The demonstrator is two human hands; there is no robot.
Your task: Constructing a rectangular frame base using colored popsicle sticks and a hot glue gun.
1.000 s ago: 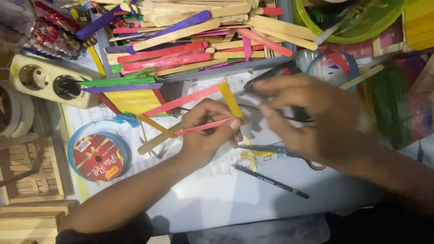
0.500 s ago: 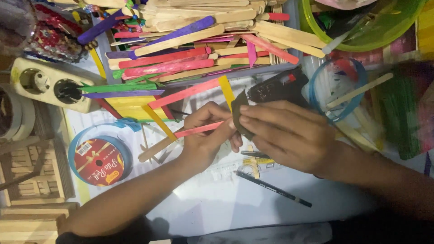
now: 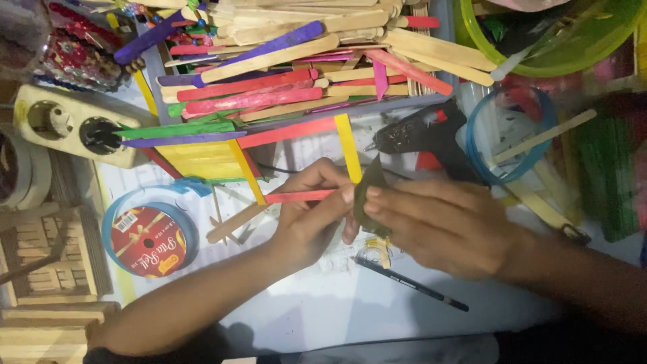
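Observation:
My left hand [image 3: 311, 217] pinches a red craft stick [image 3: 296, 196] that lies level over the white work surface [image 3: 283, 303]. My right hand [image 3: 445, 226] holds a small olive-green folded piece [image 3: 367, 195] against the stick's right end. A black glue gun [image 3: 421, 135] lies just beyond my right hand, nozzle pointing left. A yellow craft stick [image 3: 348, 147] stands upright behind the fingers.
A grey tray [image 3: 377, 108] piled with several coloured and plain craft sticks fills the top. A white power strip [image 3: 74, 125] and a blue ribbon spool [image 3: 148, 239] sit at the left. Wooden stick structures [image 3: 47, 269] occupy the lower left. A black pencil [image 3: 411, 284] lies below my hands. A green bowl [image 3: 559, 47] is top right.
My right hand has let go of the glue gun, which now lies on the table, and has moved down to hold the green piece at the red stick's end.

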